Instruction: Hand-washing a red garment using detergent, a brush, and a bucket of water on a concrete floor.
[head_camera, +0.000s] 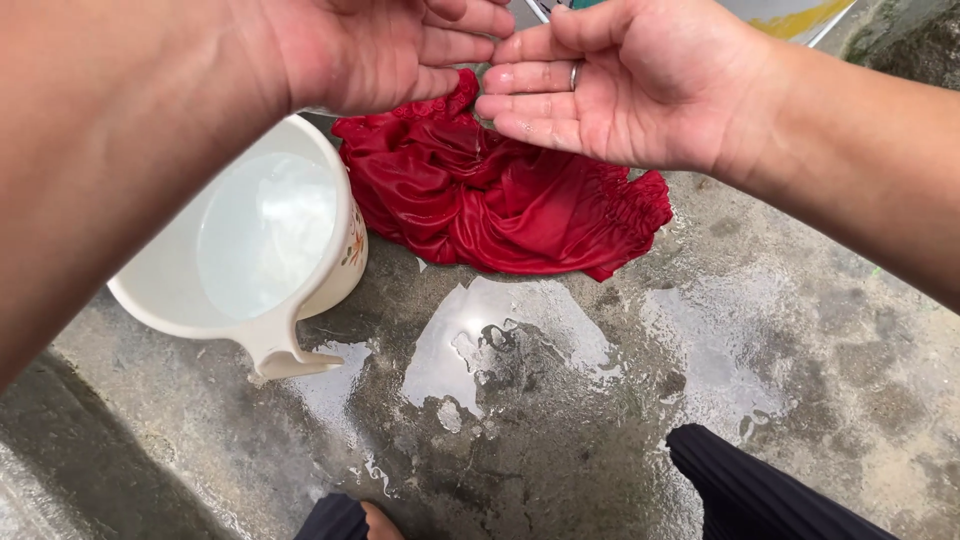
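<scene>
Head view, near to far: my dark trouser legs (760, 495) at the bottom edge, then wet concrete floor (560, 420) with a shiny puddle (500, 340). Left of it a white dipper (250, 250) holding water, handle toward me, a small flower print on its side. Just beyond, a crumpled red cloth (500, 205) lies soaked on the floor, touching the dipper. Above it my left hand (390, 50) and right hand (620, 80), palms open, fingertips nearly meeting, wet, gripping nothing. Looks like a hand-rinse step between washes; next move calls for reaching down to the cloth. Far top: a pale panel with a yellow streak (800, 15), no readable label.
</scene>
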